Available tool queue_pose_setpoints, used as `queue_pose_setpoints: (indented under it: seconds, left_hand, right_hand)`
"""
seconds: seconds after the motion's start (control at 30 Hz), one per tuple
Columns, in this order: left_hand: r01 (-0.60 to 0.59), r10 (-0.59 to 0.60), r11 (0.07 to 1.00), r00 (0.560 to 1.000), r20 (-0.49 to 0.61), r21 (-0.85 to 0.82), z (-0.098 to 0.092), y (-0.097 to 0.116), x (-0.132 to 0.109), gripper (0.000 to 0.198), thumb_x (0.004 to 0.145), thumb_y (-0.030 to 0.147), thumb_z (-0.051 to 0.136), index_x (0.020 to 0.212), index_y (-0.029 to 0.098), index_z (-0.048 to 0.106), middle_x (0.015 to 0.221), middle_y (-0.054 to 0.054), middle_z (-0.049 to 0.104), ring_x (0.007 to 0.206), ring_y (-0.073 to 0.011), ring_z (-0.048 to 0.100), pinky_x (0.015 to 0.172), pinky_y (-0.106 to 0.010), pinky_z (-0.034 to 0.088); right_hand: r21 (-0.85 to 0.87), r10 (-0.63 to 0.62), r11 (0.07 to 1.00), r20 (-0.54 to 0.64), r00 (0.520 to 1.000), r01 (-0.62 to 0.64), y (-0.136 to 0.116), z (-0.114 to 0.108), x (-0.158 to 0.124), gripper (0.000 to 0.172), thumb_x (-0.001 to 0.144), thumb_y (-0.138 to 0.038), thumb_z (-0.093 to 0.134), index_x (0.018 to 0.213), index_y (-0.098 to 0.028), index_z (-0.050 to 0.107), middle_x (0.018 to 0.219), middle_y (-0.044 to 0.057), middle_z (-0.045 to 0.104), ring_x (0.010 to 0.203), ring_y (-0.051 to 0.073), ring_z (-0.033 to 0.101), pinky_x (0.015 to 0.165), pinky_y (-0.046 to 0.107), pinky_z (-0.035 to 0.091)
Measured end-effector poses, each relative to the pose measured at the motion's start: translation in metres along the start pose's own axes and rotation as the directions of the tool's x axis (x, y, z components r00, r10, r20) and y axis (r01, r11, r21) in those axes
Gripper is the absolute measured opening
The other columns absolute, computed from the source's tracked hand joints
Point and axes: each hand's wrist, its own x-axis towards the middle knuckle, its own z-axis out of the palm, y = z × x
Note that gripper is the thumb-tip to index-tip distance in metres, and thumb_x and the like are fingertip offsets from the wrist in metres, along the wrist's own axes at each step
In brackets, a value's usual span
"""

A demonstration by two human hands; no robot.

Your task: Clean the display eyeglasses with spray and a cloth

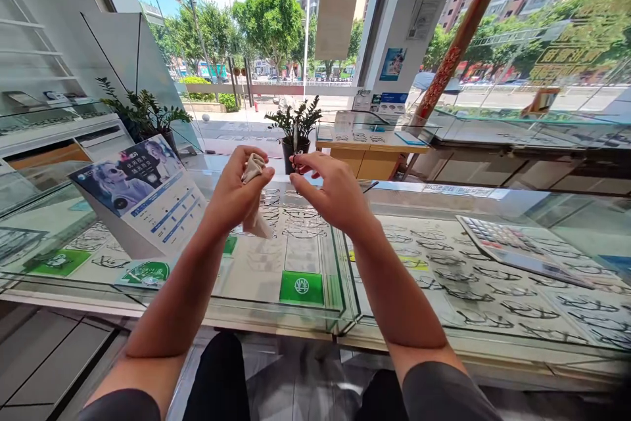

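My left hand (pixel 236 191) is raised above the glass counter (pixel 305 316), its fingers closed on a small beige cloth (pixel 254 170) that hangs down past the palm. My right hand (pixel 330 191) is level with it, just to the right, pinching a thin pair of eyeglasses (pixel 297 159) between thumb and fingertips. The glasses are seen nearly edge-on and mostly hidden by the fingers. Cloth and glasses are a short gap apart. Under the glass lie rows of spectacle frames (pixel 300 227).
A slanted advertising stand (pixel 142 194) sits on the counter to the left. A calculator (pixel 517 247) lies at the right. A potted plant (pixel 296 129) stands behind the hands, another plant (pixel 140 112) at the left. Green logo cards (pixel 302 286) sit inside the case.
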Motion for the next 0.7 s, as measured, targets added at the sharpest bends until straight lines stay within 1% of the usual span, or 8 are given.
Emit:
queue_pose_setpoints:
  seconds: [0.07, 0.1, 0.2, 0.33, 0.43, 0.53, 0.6, 0.7]
  left_hand:
    - [0.138, -0.141, 0.975, 0.990, 0.008, 0.174, -0.016, -0.023, -0.013, 0.031, 0.096, 0.040, 0.072, 0.121, 0.026, 0.062, 0.104, -0.003, 0.068, 0.084, -0.0212, 0.063, 0.080, -0.037, 0.055]
    - [0.202, -0.213, 0.939, 0.977, 0.010, 0.277, -0.023, -0.036, -0.019, 0.033, 0.097, 0.042, 0.071, 0.123, 0.025, 0.061, 0.105, -0.004, 0.069, 0.087, -0.0233, 0.065, 0.084, -0.039, 0.056]
    - [0.361, -0.407, 0.750, 0.913, -0.044, 0.555, -0.040, -0.080, -0.036, 0.034, 0.098, 0.038, 0.063, 0.128, 0.023, 0.058, 0.115, -0.011, 0.072, 0.104, -0.0320, 0.071, 0.097, -0.047, 0.057]
    - [0.419, -0.550, 0.475, 0.828, -0.110, 0.774, -0.053, -0.128, -0.053, 0.049, 0.096, 0.026, 0.059, 0.144, 0.017, 0.055, 0.139, -0.023, 0.068, 0.133, -0.0415, 0.068, 0.113, -0.051, 0.053]
    - [0.416, -0.601, 0.340, 0.786, -0.146, 0.843, -0.059, -0.149, -0.061, 0.065, 0.093, 0.025, 0.064, 0.155, 0.012, 0.049, 0.153, -0.031, 0.059, 0.147, -0.0459, 0.059, 0.119, -0.052, 0.049]
    - [0.421, -0.624, 0.320, 0.768, -0.146, 0.849, -0.060, -0.161, -0.062, 0.074, 0.093, 0.030, 0.069, 0.160, 0.009, 0.046, 0.159, -0.034, 0.054, 0.151, -0.0498, 0.054, 0.120, -0.057, 0.048]
    - [0.429, -0.612, 0.334, 0.776, -0.153, 0.839, -0.058, -0.168, -0.054, 0.073, 0.095, 0.034, 0.070, 0.160, 0.008, 0.047, 0.161, -0.035, 0.053, 0.153, -0.0510, 0.053, 0.122, -0.060, 0.046]
    - [0.468, -0.567, 0.401, 0.802, -0.188, 0.787, -0.051, -0.180, -0.031, 0.077, 0.100, 0.041, 0.067, 0.164, 0.006, 0.042, 0.167, -0.034, 0.049, 0.157, -0.0471, 0.050, 0.126, -0.055, 0.044]
  right_hand:
    - [0.035, 0.041, 0.999, 0.002, 0.999, -0.041, 0.016, 0.008, -0.005, 0.028, 0.103, -0.036, 0.066, 0.121, -0.022, 0.082, 0.115, 0.008, 0.084, 0.098, 0.025, 0.078, 0.091, 0.044, 0.061]
    - [0.066, 0.056, 0.996, 0.000, 0.998, -0.056, 0.026, 0.012, -0.009, 0.027, 0.102, -0.037, 0.066, 0.118, -0.022, 0.083, 0.114, 0.008, 0.084, 0.096, 0.024, 0.078, 0.090, 0.043, 0.061]
    - [0.180, 0.120, 0.978, -0.069, 0.990, -0.106, 0.063, 0.026, -0.028, 0.025, 0.100, -0.041, 0.067, 0.105, -0.023, 0.083, 0.111, 0.008, 0.085, 0.095, 0.024, 0.077, 0.091, 0.042, 0.063]
    - [0.157, 0.241, 0.965, -0.218, 0.946, -0.210, 0.102, 0.035, -0.059, 0.032, 0.101, -0.045, 0.060, 0.091, -0.022, 0.078, 0.105, 0.011, 0.085, 0.096, 0.027, 0.076, 0.089, 0.043, 0.062]
    - [0.086, 0.283, 0.959, -0.273, 0.920, -0.269, 0.117, 0.037, -0.072, 0.033, 0.102, -0.044, 0.056, 0.090, -0.022, 0.077, 0.104, 0.013, 0.085, 0.096, 0.029, 0.075, 0.088, 0.044, 0.061]
    - [0.039, 0.281, 0.959, -0.289, 0.915, -0.282, 0.124, 0.039, -0.075, 0.034, 0.103, -0.044, 0.054, 0.092, -0.022, 0.077, 0.105, 0.014, 0.084, 0.095, 0.029, 0.074, 0.087, 0.044, 0.060]
    - [0.015, 0.284, 0.957, -0.279, 0.917, -0.291, 0.128, 0.042, -0.075, 0.034, 0.103, -0.044, 0.054, 0.093, -0.021, 0.077, 0.105, 0.014, 0.084, 0.093, 0.028, 0.073, 0.086, 0.043, 0.059]
    - [-0.010, 0.293, 0.952, -0.242, 0.925, -0.304, 0.133, 0.044, -0.076, 0.037, 0.105, -0.045, 0.052, 0.094, -0.021, 0.077, 0.107, 0.015, 0.083, 0.094, 0.028, 0.072, 0.086, 0.042, 0.057]
